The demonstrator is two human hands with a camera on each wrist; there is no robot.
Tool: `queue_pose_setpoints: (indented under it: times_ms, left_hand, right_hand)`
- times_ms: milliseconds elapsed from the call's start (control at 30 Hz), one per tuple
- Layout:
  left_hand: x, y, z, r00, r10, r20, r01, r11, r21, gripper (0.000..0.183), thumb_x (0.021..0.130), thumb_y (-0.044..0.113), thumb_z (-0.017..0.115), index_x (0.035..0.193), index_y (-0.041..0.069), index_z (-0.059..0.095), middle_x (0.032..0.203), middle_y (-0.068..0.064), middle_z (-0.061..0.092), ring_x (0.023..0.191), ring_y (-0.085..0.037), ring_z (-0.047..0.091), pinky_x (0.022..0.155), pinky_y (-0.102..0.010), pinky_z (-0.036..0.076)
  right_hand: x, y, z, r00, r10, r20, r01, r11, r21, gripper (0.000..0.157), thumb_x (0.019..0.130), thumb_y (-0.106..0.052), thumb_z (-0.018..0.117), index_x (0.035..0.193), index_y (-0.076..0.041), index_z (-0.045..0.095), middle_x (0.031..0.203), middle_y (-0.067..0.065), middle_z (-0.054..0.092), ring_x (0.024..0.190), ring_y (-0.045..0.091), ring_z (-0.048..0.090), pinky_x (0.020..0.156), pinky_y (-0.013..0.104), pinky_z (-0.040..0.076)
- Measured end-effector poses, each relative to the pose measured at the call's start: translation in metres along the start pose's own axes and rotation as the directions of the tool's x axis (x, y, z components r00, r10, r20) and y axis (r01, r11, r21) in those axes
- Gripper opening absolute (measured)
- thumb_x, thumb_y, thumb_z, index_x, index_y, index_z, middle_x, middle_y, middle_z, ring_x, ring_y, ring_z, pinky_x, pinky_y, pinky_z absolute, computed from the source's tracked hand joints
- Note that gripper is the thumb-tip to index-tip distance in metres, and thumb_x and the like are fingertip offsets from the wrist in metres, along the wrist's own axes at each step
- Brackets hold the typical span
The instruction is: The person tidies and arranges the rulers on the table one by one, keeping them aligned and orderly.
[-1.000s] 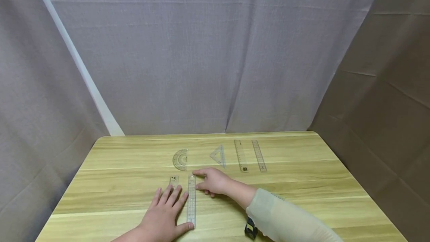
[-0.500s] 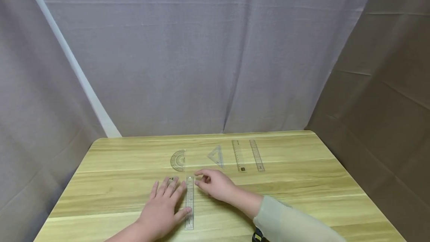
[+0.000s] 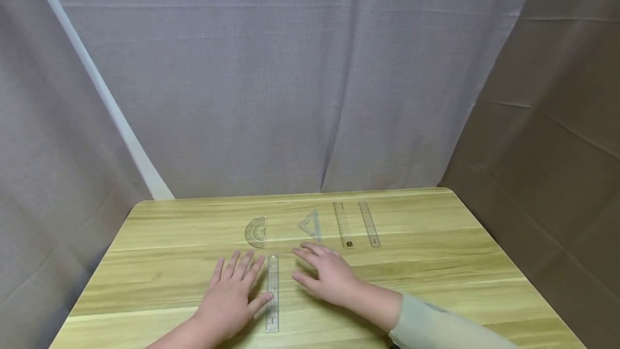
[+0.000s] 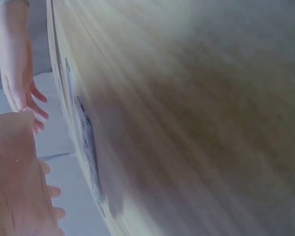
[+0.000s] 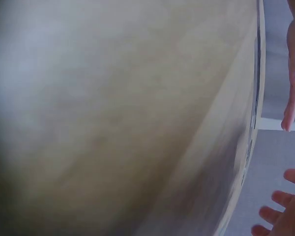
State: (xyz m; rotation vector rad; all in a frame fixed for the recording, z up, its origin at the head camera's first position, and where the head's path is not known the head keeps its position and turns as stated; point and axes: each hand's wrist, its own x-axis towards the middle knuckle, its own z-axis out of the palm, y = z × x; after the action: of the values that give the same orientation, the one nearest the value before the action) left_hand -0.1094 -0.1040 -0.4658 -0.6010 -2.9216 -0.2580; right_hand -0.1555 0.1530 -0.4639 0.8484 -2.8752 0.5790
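A clear ruler (image 3: 273, 311) lies lengthwise on the table, pointing away from the person. My left hand (image 3: 230, 298) hovers palm down just left of it, fingers spread and straight, with the thumb overlapping the ruler's left edge in the head view. Another small clear piece with printed marks is hidden under those fingers. My right hand (image 3: 329, 276) is off to the ruler's right, fingers loosely extended and holding nothing. The left wrist view shows a gap between the left hand (image 4: 14, 182) and the tabletop.
Farther back on the wooden table (image 3: 169, 263) lie a clear protractor (image 3: 255, 232), a set square (image 3: 311, 225) and two more clear rulers, a wider one (image 3: 343, 225) and a narrower one (image 3: 370, 224). Grey curtains (image 3: 242, 96) hang behind and beside the table.
My right hand has drawn back to the right from the ruler's far end, its fingers loosening. My left hand has lifted and shifted forward, covering the small marked piece.
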Motion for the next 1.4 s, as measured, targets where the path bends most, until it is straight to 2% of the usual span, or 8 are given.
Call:
queue_pose_setpoints:
  times_ms: [233,400,533,767,1033,1233,1400]
  left_hand:
    - [0.000,0.001,-0.002,1.000,-0.007,-0.008,0.007,1.000,-0.003,0.078,0.094,0.064,0.051,0.153,0.016,0.039,0.159,-0.013,0.032,0.146,-0.041,0.025,0.117,-0.062,0.013]
    - [0.000,0.000,-0.002,1.000,-0.013,-0.010,0.013,1.000,0.005,0.078,0.094,0.065,0.050,0.153,0.016,0.039,0.159,-0.012,0.032,0.146,-0.041,0.025,0.117,-0.062,0.013]
    - [0.000,-0.001,-0.002,1.000,-0.014,-0.010,0.014,1.000,0.006,0.078,0.094,0.065,0.050,0.153,0.016,0.040,0.159,-0.012,0.032,0.146,-0.041,0.025,0.117,-0.062,0.013]
    - [0.001,0.000,-0.001,1.000,-0.019,-0.004,0.019,1.000,0.005,0.078,0.094,0.066,0.049,0.154,0.017,0.038,0.160,-0.012,0.031,0.147,-0.040,0.023,0.118,-0.061,0.011]
    - [0.003,0.002,-0.003,1.000,-0.028,0.001,0.028,1.000,-0.012,0.079,0.093,0.066,0.050,0.154,0.018,0.038,0.161,-0.011,0.027,0.148,-0.039,0.019,0.119,-0.060,0.005]
    - [0.008,0.006,-0.004,1.000,-0.030,-0.006,0.030,0.999,-0.031,0.078,0.094,0.066,0.049,0.154,0.018,0.038,0.162,-0.011,0.024,0.148,-0.040,0.017,0.119,-0.059,0.003]
    - [0.013,0.010,-0.003,0.999,-0.024,0.027,0.025,0.999,-0.033,0.079,0.094,0.067,0.047,0.155,0.017,0.036,0.163,-0.011,0.023,0.149,-0.039,0.015,0.119,-0.059,0.003]
  right_hand:
    - [-0.016,0.007,-0.005,1.000,-0.022,-0.009,0.022,0.996,-0.082,0.066,0.097,-0.058,0.050,0.153,-0.024,0.040,0.161,0.006,0.029,0.147,0.034,0.026,0.116,0.060,0.020]
    - [-0.026,0.015,-0.007,1.000,0.014,-0.009,-0.015,0.994,-0.105,0.068,0.098,-0.061,0.045,0.155,-0.027,0.035,0.164,0.000,0.017,0.150,0.030,0.017,0.117,0.060,0.015]
    - [-0.031,0.021,-0.010,0.999,0.037,-0.008,-0.038,0.993,-0.108,0.066,0.098,-0.060,0.046,0.156,-0.030,0.032,0.164,-0.003,0.014,0.150,0.028,0.014,0.118,0.060,0.012]
    - [-0.035,0.025,-0.015,0.998,0.061,-0.008,-0.061,0.992,-0.108,0.066,0.098,-0.056,0.051,0.156,-0.030,0.032,0.164,-0.003,0.015,0.150,0.027,0.014,0.119,0.058,0.011]
    - [-0.036,0.029,-0.019,0.997,0.066,-0.028,-0.068,0.992,-0.111,0.065,0.098,-0.054,0.052,0.154,-0.026,0.037,0.163,0.001,0.022,0.148,0.034,0.024,0.119,0.057,0.009]
    - [-0.035,0.035,-0.023,0.997,0.056,-0.051,-0.060,0.995,-0.082,0.065,0.097,-0.053,0.055,0.152,-0.022,0.041,0.160,0.005,0.031,0.146,0.035,0.028,0.116,0.061,0.016]
    - [-0.034,0.041,-0.028,0.995,0.090,-0.049,-0.092,0.995,-0.049,0.068,0.096,-0.062,0.048,0.152,-0.023,0.042,0.159,0.004,0.032,0.146,0.033,0.029,0.115,0.061,0.020]
